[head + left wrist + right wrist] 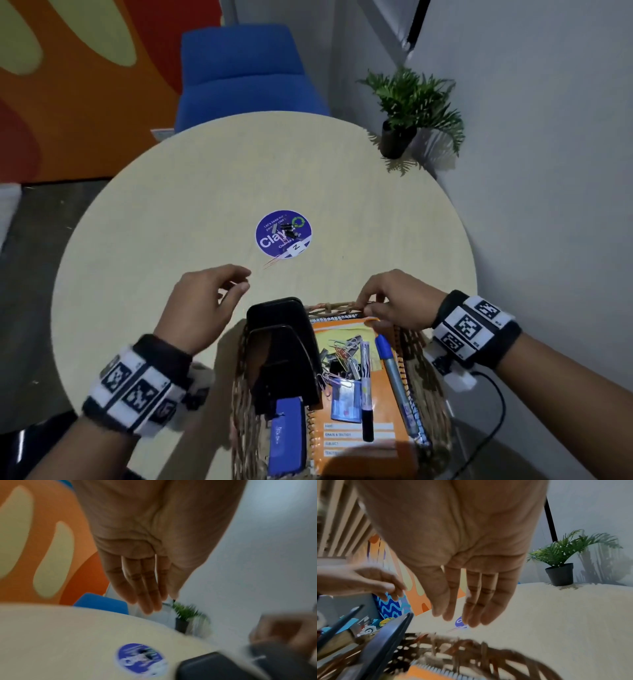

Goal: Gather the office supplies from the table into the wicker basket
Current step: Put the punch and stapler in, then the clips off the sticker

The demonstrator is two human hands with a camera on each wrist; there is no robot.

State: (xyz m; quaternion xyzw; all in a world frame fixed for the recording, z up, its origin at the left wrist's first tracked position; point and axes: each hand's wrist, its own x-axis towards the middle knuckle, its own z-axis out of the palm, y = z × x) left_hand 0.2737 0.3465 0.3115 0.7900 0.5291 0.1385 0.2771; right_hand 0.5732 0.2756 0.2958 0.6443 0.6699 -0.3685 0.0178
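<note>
The woven wicker basket (435,346) is sitting at the near edge of the round pale wooden bench (171,192), already holding a black metal file holder (281,346), an orange spiral notebook (373,435), a blue stapler (286,442), pens and a heap of clips. Still lying out on the bench, well beyond the fingertips of both hands, is a small cluster of black binder clips and paper clips (287,230) on a round blue sticker (270,240), with a thin pink paper clip (273,263) just on the near side of it, the closest piece to the left hand's fingers. The left hand (202,305) is hovering above the bench beside the basket, its fingers (236,284) loosely curled in the head view and straight in the wrist view, holding nothing that I can make out. The right hand (400,301) is resting over the far rim of the basket; whether its fingers are actually gripping the weave is not clear, since the wrist view shows them fairly straight just above the rim. The step in hand looks to be collecting those last clips — best done by steadying the basket with the right hand, reaching the left past the pink clip, and sweeping the scattered pieces together under the fingertips before pinching them up, since flat wire clips are likely hard to lift singly off a smooth top. Dropping them low inside the basket, onto the notebook, should keep them from slipping through the open weave.
</note>
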